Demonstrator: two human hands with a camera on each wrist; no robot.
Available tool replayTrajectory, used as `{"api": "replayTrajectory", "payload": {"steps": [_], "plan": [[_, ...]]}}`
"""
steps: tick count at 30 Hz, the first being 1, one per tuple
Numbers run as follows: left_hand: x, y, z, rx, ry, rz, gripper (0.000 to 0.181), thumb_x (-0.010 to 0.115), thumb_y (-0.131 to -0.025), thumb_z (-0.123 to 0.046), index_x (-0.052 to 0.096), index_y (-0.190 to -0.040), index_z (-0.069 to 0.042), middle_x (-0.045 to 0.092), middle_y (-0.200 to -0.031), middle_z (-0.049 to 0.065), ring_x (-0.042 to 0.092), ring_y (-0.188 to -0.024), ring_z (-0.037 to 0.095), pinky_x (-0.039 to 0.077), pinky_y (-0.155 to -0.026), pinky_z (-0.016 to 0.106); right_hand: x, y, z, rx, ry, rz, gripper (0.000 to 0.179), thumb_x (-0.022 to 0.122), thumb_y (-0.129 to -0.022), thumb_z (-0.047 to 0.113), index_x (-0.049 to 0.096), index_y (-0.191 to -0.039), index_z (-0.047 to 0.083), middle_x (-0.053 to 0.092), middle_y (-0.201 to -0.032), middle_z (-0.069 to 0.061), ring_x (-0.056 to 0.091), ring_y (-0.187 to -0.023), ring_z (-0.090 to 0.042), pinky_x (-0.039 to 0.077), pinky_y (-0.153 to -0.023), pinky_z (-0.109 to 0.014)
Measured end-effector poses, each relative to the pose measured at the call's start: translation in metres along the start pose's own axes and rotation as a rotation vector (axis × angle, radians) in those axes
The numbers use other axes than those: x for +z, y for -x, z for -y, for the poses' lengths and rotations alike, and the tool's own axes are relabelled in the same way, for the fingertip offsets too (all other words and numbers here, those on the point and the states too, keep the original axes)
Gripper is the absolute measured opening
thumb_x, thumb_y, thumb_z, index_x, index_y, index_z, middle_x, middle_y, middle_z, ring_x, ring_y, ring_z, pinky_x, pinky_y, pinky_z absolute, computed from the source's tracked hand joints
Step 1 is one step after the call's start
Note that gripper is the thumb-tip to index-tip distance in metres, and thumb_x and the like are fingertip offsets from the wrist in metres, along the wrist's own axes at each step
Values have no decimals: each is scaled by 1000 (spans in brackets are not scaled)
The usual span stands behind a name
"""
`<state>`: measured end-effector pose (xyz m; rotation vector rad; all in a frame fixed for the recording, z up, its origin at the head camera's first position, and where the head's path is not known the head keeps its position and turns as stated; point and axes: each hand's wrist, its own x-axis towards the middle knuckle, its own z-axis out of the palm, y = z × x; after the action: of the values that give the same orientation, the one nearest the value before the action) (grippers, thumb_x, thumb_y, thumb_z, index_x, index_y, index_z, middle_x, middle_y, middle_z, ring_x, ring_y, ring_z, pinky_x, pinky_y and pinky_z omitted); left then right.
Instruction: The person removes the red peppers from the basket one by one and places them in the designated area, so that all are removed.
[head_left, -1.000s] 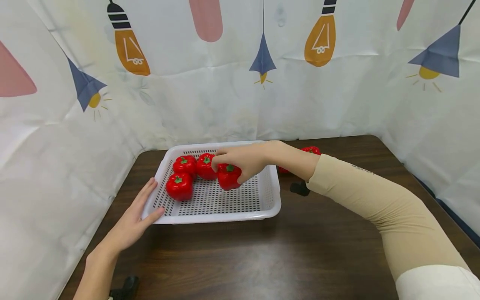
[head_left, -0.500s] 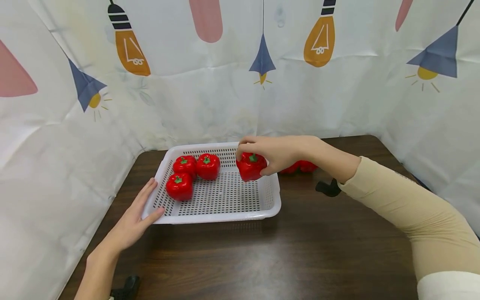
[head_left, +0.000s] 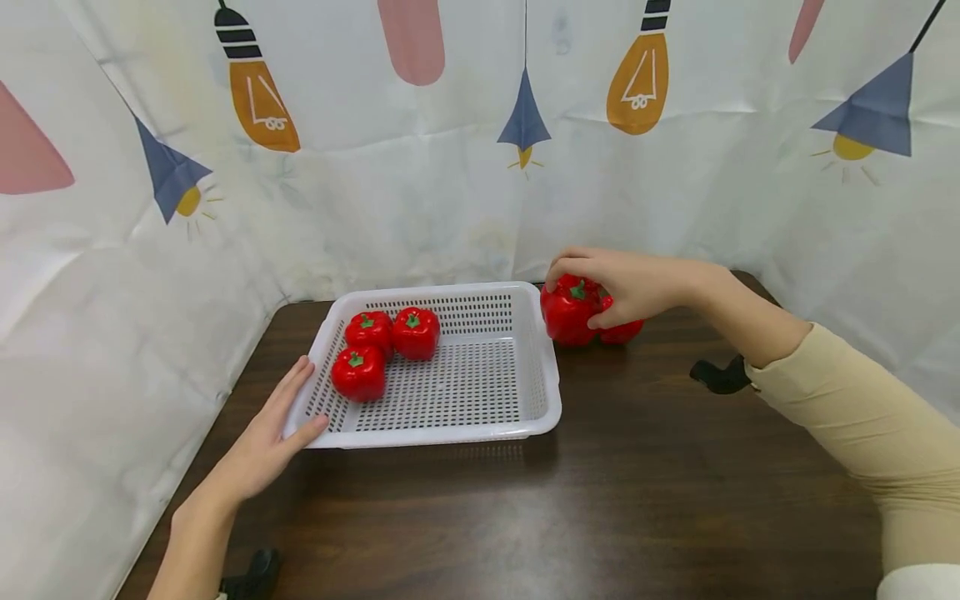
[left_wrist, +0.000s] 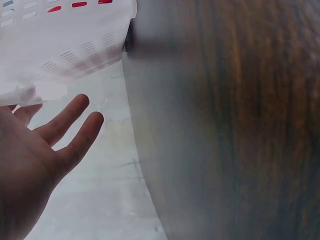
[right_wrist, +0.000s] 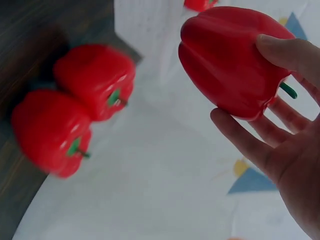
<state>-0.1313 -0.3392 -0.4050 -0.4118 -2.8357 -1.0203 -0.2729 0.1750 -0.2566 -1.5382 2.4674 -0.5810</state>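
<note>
1. Three red peppers (head_left: 360, 377) sit inside the white basket (head_left: 435, 435), bunched from its middle toward 9 and 10 o'clock; the basket stands on the dark tabletop (head_left: 450, 517).

2. Just outside the basket's rim, at 2 o'clock from its centre, is the held pepper (head_left: 570, 315); the right hand (head_left: 626, 283) grips it from above, thumb on one flank and fingers on the other, with the stem end toward the palm.

3. Two loose peppers (right_wrist: 92, 75) lie side by side on the tabletop, also near 2 o'clock from the basket; the right wrist view shows them apart from the held pepper, which partly covers them in the head view.

4. At the basket's 8 o'clock, the left hand (head_left: 262, 446) rests against the rim; its fingers are straight and spread, its thumb laid over the near corner.

5. The glossy skin suggests moulded plastic: probably light, stiff and hard to bruise, though a little slippery; the broad shoulders should give the surest hold, thumb opposing fingers, while the thin green stem (right_wrist: 288, 90) looks a poor handle.
</note>
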Motion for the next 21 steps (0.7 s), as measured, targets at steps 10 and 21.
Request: {"api": "replayTrajectory", "payload": {"steps": [10, 21], "plan": [[1, 1, 0, 8, 0, -5, 84, 68, -98, -29, 19, -166, -17, 9, -172, 6, 26, -147, 47, 33, -107, 68, -10, 46, -35, 89, -71, -59, 63, 81, -78, -11, 55, -130, 14, 52, -134, 2, 50, -118, -20, 56, -83, -38], [-2, 2, -1, 19, 3, -1, 85, 71, -96, -27, 22, -165, -15, 11, -171, 11, 27, -145, 48, 34, -101, 73, -19, 83, -59, 240, -88, -128, 65, 81, -76, -15, 55, -131, 9, 53, -134, -3, 50, -118, -25, 57, -81, -36]]}}
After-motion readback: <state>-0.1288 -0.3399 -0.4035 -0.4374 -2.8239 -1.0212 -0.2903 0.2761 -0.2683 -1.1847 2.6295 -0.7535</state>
